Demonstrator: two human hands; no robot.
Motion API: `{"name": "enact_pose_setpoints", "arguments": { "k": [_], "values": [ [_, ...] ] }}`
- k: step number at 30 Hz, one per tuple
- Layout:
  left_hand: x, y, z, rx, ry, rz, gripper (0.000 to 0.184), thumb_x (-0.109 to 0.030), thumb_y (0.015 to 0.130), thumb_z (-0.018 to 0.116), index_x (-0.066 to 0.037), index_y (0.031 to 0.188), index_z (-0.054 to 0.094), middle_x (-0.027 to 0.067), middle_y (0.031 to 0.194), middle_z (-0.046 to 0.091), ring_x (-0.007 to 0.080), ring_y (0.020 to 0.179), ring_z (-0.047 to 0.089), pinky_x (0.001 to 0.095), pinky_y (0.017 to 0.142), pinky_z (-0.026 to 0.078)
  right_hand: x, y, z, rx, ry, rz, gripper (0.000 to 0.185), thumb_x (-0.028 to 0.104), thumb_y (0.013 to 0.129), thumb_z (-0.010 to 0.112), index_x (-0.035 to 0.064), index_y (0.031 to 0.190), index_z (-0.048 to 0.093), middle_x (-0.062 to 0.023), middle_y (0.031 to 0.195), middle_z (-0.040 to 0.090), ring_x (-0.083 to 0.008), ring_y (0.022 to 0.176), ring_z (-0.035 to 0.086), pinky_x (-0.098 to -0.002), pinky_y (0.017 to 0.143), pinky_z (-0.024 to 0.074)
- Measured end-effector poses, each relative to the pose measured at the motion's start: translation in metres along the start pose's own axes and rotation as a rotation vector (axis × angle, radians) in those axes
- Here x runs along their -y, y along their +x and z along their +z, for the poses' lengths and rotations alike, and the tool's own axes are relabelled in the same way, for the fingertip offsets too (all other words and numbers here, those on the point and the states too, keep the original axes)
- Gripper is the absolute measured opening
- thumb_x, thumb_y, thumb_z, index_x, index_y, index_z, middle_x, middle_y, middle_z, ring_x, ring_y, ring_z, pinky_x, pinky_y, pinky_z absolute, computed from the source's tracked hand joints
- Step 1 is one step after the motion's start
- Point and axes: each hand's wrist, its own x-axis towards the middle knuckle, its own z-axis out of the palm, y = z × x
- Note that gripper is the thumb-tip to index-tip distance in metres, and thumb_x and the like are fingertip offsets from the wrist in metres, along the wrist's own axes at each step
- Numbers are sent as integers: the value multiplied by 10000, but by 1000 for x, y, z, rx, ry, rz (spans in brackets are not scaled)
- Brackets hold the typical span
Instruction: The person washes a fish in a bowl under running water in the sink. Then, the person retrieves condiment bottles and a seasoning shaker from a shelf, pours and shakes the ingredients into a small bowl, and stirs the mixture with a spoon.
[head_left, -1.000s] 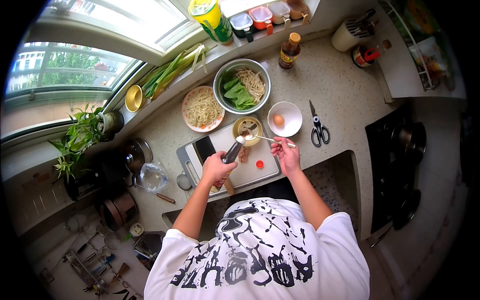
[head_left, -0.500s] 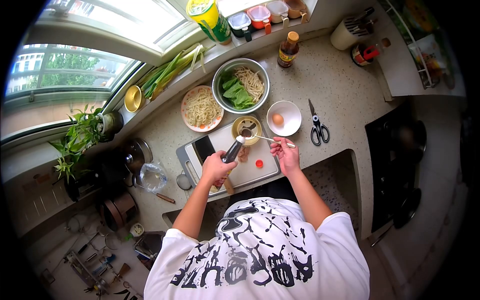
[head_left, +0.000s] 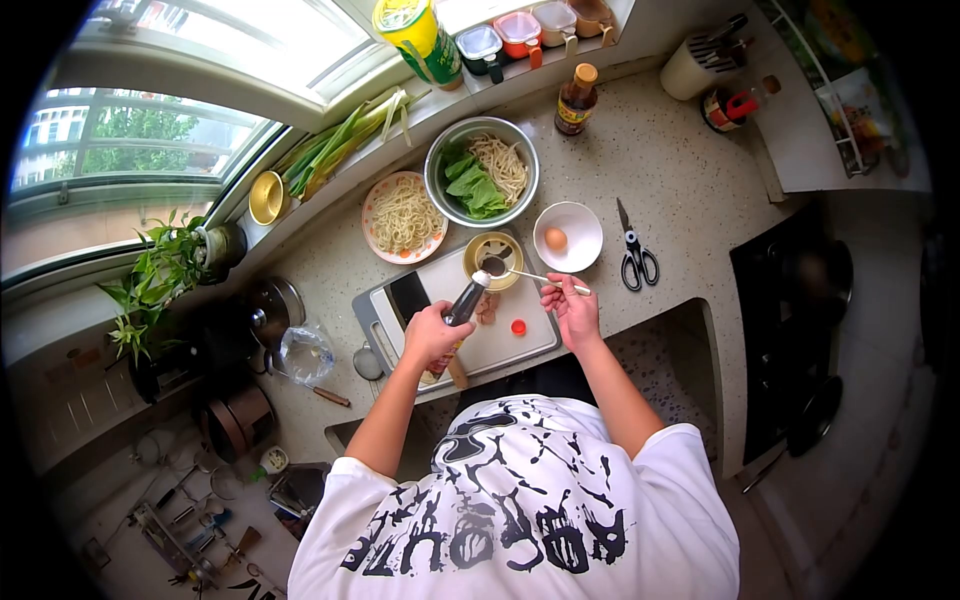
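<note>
Head view: the left hand (head_left: 436,335) is wrapped around a tilted dark sauce bottle (head_left: 467,300), its mouth right at the head of a spoon (head_left: 533,276) whose handle the right hand (head_left: 574,312) pinches. The dark-filled spoon is over a small golden bowl (head_left: 511,243). Nearby are a red cap (head_left: 518,327) on the cutting board (head_left: 537,333), and a white bowl (head_left: 585,237) holding an egg (head_left: 556,238).

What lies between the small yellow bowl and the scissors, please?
In the head view, the white bowl holding an egg stands between the small yellow bowl and the scissors, with bare counter between it and the scissors.
</note>
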Motion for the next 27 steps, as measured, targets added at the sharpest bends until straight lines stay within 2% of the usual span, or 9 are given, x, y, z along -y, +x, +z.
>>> {"name": "enact_pose_setpoints", "arguments": {
  "k": [9, 12, 15, 18, 27],
  "values": [
    [4, 1, 3, -62, -16, 24, 698, -559, 658, 766, -48, 1133, 739, 195, 877, 747, 338, 835, 738, 415, 807, 568, 0, 0, 0, -3, 0, -1, 380, 308, 1069, 570, -46, 1184, 647, -115, 917, 708, -167, 753, 675, -282, 681, 534],
    [6, 1, 3, -84, -67, 59, 671, -545, 666, 783, -47, 1114, 738, 187, 874, 746, 334, 824, 735, 412, 803, 567, 1, -1, 1, -15, -6, -3, 373, 301, 1071, 569, -46, 1184, 647, -115, 917, 708, -167, 754, 675, -281, 680, 534],
    [12, -1, 4, -74, -128, 55, 648, -484, 694, 823, -22, 1137, 720, 156, 917, 749, 285, 815, 726, 385, 809, 561, 2, 0, 0, -31, -19, -12, 362, 289, 1073, 565, -46, 1185, 646, -114, 917, 708, -166, 755, 675, -279, 677, 535],
    [17, -4, 5, -120, -174, 66, 642, -519, 678, 813, -52, 1110, 728, 164, 882, 751, 306, 817, 737, 393, 792, 569, 1, 1, -1, -43, -33, -19, 351, 275, 1074, 564, -48, 1187, 644, -115, 918, 706, -165, 757, 674, -278, 674, 536],
    [29, -8, 5, -114, -238, 61, 610, -491, 690, 823, -60, 1109, 723, 140, 901, 758, 286, 808, 738, 378, 782, 573, -8, 9, -5, -69, -97, -18, 349, 271, 1068, 579, -53, 1176, 649, -114, 917, 699, -162, 763, 672, -274, 666, 534]
  ]
}}
